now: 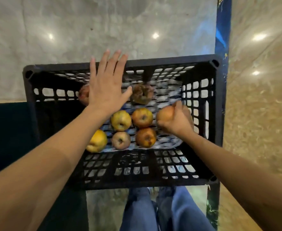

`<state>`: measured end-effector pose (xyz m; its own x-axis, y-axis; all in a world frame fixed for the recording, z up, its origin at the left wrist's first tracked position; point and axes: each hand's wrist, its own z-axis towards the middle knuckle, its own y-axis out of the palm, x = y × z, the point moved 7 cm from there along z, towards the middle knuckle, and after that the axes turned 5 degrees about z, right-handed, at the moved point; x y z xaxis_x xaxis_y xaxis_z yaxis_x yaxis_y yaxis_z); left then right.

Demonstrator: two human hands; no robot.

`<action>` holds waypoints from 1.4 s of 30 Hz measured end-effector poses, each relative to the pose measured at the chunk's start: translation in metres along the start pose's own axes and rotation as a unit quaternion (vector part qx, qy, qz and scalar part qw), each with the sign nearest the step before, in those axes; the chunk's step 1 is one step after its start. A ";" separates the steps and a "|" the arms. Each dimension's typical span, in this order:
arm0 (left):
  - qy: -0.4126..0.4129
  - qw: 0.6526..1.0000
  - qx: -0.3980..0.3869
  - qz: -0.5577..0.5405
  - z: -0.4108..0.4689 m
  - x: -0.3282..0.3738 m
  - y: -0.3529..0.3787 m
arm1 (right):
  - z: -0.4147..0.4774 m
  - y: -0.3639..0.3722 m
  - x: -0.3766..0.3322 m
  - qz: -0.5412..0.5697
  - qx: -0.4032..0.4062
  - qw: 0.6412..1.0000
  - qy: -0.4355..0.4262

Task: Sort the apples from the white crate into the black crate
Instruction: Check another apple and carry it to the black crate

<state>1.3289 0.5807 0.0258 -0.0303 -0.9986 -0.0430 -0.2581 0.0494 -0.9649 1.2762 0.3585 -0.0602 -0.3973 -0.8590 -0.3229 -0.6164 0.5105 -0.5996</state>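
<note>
While the left hand (105,87) hangs flat over the far side of the black crate (170,58), fingers straight and slightly spread with nothing in them, the right hand (177,121) curls its fingers round an orange-red apple (165,114) inside the crate, with the crate wall close on that hand's right. Just left of the right hand, loose apples (142,117) lie on the crate floor. A dark, shrivelled apple (142,95) sits beside the left thumb, and a half-hidden apple (83,97) shows at the left hand's little-finger edge.

The left grip (106,84) is flat, palm down, fingers straight and spread; the right grip (178,121), nearer the body, curls round an apple (165,114)
</note>
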 end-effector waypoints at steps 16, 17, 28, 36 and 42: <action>-0.032 0.962 0.270 0.005 0.002 -0.002 0.018 | 0.068 0.048 0.010 -0.046 0.022 0.999 0.010; -0.033 0.961 0.274 0.003 0.002 -0.002 0.017 | 0.065 0.049 0.014 -0.016 0.028 0.999 0.021; -0.029 0.959 0.281 -0.007 0.002 -0.001 0.016 | 0.017 0.065 0.060 -0.164 -0.028 0.986 0.031; -0.031 0.956 0.290 -0.011 0.003 0.000 0.018 | -0.007 0.088 0.076 -0.134 -0.039 0.989 0.053; -0.027 0.954 0.297 -0.010 0.003 0.000 0.017 | 0.000 0.084 0.077 -0.139 -0.057 0.988 0.035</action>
<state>1.3271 0.5814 0.0089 0.0223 -0.9995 -0.0209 0.3353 0.0272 -0.9417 1.1936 0.3350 -0.1357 -0.2453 -0.9640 -0.1030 -0.7792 0.2593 -0.5706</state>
